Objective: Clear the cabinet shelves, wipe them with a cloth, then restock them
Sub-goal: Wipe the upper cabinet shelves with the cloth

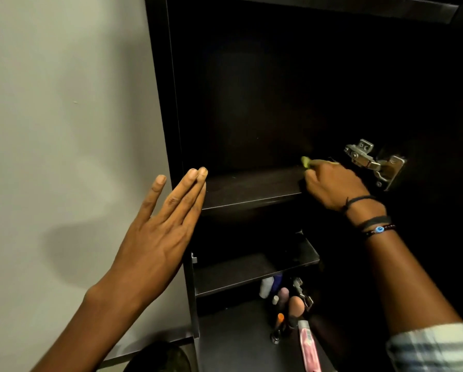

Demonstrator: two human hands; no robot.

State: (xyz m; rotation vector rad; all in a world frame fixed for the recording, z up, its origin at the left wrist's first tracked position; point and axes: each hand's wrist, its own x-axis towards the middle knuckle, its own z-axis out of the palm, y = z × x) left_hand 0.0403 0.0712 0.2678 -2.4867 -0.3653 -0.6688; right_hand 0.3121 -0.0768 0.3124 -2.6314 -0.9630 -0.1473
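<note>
A dark cabinet (160,76) stands open against a pale wall. My right hand (332,183) is closed around a small yellow-green item (305,161) at the right end of the upper shelf (252,189); most of the item is hidden in my fingers, so I cannot tell what it is. My left hand (160,229) is flat with fingers straight, its fingertips against the cabinet's left front edge at upper-shelf height. The lower shelf (238,275) shows bare dark wood.
A metal door hinge (372,162) sits just right of my right hand. Below the lower shelf stand several bottles and tubes, among them a white bottle (266,287), an orange-capped tube (280,318) and a pink pack (309,347). The pale wall (64,130) is on the left.
</note>
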